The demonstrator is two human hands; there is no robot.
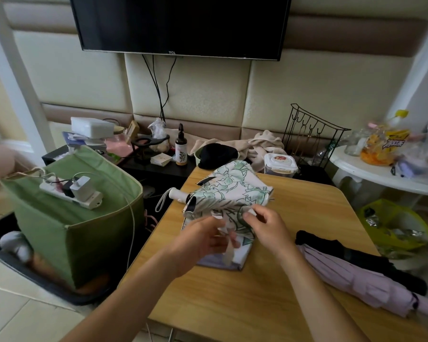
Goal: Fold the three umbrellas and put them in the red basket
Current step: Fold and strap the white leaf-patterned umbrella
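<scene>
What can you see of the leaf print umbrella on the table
The leaf-print umbrella is white fabric with green leaf outlines and a dark lining, collapsed but loose and unrolled. It lies on the wooden table, white handle and wrist loop poking off the left edge. The left hand and right hand pinch its near folds and strap.

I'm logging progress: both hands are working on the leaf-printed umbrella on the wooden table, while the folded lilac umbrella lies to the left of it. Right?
Not quite. The head view shows the folded lilac umbrella lying to the right of the leaf-printed umbrella, not the left. Both hands, left and right, are on it on the wooden table.
</scene>
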